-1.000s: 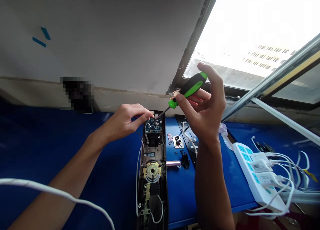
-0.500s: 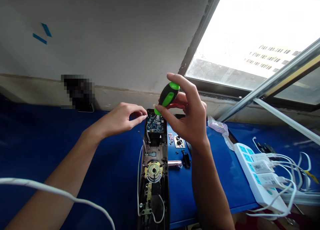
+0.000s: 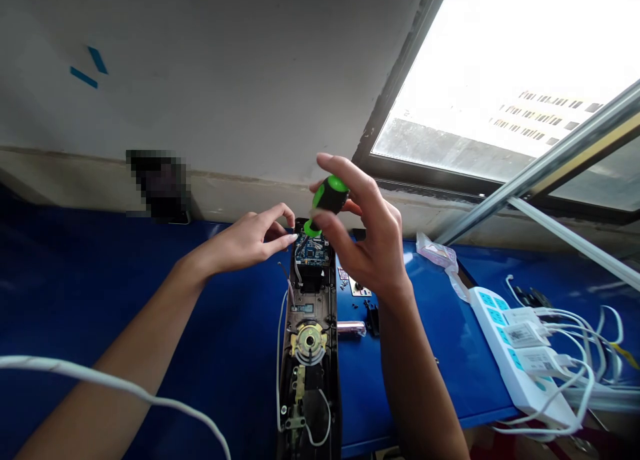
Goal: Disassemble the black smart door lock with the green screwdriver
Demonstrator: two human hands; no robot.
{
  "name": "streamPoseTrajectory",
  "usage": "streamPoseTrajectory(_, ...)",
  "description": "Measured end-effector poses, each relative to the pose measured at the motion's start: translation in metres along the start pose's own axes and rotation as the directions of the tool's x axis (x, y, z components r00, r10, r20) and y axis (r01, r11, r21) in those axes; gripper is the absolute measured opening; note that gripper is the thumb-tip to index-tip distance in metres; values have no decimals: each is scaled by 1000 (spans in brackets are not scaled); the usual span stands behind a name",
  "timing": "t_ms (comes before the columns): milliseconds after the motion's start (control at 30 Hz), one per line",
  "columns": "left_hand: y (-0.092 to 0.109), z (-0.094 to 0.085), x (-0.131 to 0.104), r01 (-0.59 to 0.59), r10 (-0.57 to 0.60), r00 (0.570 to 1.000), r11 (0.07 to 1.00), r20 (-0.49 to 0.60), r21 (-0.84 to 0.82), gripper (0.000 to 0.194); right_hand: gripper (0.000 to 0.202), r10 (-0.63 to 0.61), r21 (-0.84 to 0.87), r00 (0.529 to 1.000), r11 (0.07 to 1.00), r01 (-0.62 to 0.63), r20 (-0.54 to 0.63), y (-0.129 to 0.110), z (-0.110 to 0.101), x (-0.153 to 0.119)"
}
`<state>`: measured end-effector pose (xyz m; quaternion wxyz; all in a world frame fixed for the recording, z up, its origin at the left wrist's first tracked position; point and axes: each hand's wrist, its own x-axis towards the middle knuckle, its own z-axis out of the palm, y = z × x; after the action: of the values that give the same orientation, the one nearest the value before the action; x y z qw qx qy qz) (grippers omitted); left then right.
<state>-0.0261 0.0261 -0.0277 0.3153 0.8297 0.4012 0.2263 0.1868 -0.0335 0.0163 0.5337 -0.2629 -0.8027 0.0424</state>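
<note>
Green and black, a bulbous-handled screwdriver (image 3: 332, 195) is held tilted in the right hand (image 3: 369, 237), its handle clamped between thumb and fingers while one finger is arched above its end. The slim metal shaft is pointed down over a blue, chip-covered circuit board (image 3: 315, 253), which is seated at the far end of a long, dark, open housing (image 3: 323, 301) laid on a glossy blue tabletop (image 3: 220, 367). Whether the tip is seated on anything cannot be told. The left hand (image 3: 253, 240) is poised at the housing's far left edge, thumb and index fingertip slightly apart; nothing can be seen between them, and contact with the edge cannot be confirmed. Nearer in the housing, a round, pale metal disc (image 3: 310, 343) is mounted.

The step in hand is judged to be screwdriver work at the board, probably on a fastening. For the next move, an upright, well-aligned shaft and light pressure seem to be called for, with the board's surface spared from slips.
</note>
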Motion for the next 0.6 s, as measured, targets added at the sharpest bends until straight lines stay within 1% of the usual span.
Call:
streamPoseTrajectory(67,-2,3,1,14,-13,1000,999,17,-39,40,43,29,82,1000,996,-29,1,-1,-1,0)
streamPoseTrajectory(133,-3,7,2,9,-7,1000,997,23,-76,40,39,37,111,999,993,-32,-38,-2,-2,0)
streamPoseTrajectory(233,-5,12,4,-19,22,999,992,27,-128,40,31,8,75,992,997,1,-125,0,-3,0)
streamPoseTrajectory(300,-5,13,5,-26,30,999,988,29,-151,37,29,-7,35,988,999,12,-155,3,-4,1)
streamPoseTrajectory(367,-4,12,5,-22,31,998,986,53,-166,33,29,-1,37,992,999,5,-129,4,-6,1)
streamPoseTrajectory(467,-1,10,4,-12,30,994,985,102,-174,29,37,24,124,997,992,-16,-68,3,-8,1)
streamPoseTrajectory(533,0,9,3,-3,20,995,986,100,-165,28,34,30,145,995,989,-16,-93,2,-8,0)
streamPoseTrajectory(600,2,9,2,3,12,996,988,94,-155,28,30,6,107,988,994,10,-154,2,-8,1)
